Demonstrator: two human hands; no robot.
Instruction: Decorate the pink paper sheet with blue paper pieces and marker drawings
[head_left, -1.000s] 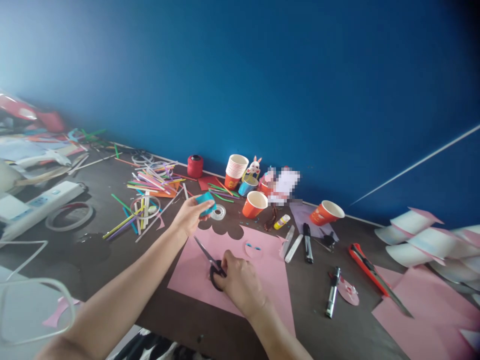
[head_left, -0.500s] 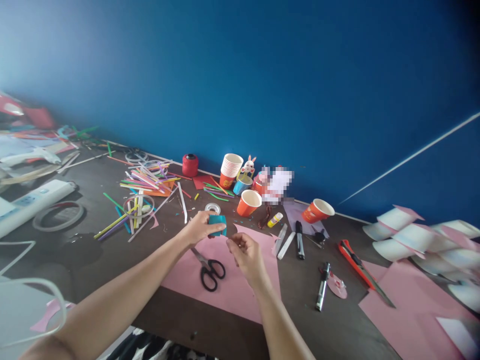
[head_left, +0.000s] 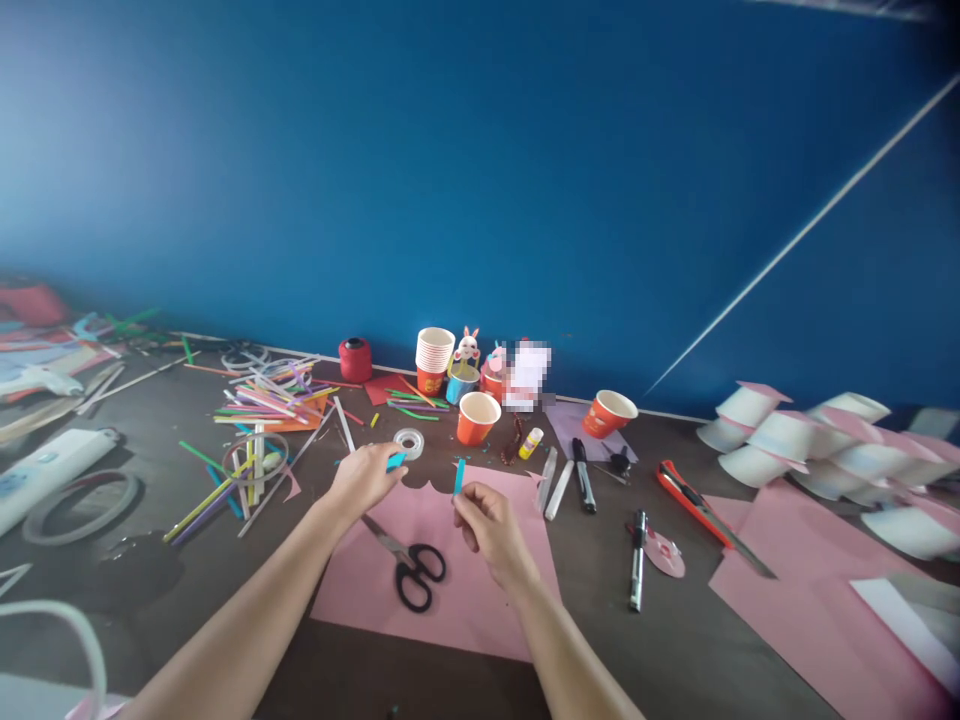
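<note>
My left hand (head_left: 365,482) is closed on a flat blue piece (head_left: 396,461), mostly hidden by the fingers, beside a clear tape roll (head_left: 409,444). Between the thumb and fingertips of my right hand (head_left: 487,522) a narrow blue strip (head_left: 459,477) stands upright. A gap separates the two hands. Below them a pink paper sheet (head_left: 472,620) with a scalloped far edge lies on the table. Black-handled scissors (head_left: 412,570) rest on that sheet, blades towards my left hand. An orange paper cup (head_left: 478,418) stands just beyond my hands.
Coloured strips (head_left: 274,390) lie heaped at left. Along the blue wall stand a red thread spool (head_left: 355,360), stacked cups (head_left: 434,360) and a rabbit figure (head_left: 468,347). Rightward are a glue stick (head_left: 531,443), markers (head_left: 583,475), a utility knife (head_left: 694,505) and white cups (head_left: 780,440).
My left hand has drawn back leftward with its blue piece, away from my right hand. The narrow blue strip now shows upright in my right fingers. The camera view has shifted.
</note>
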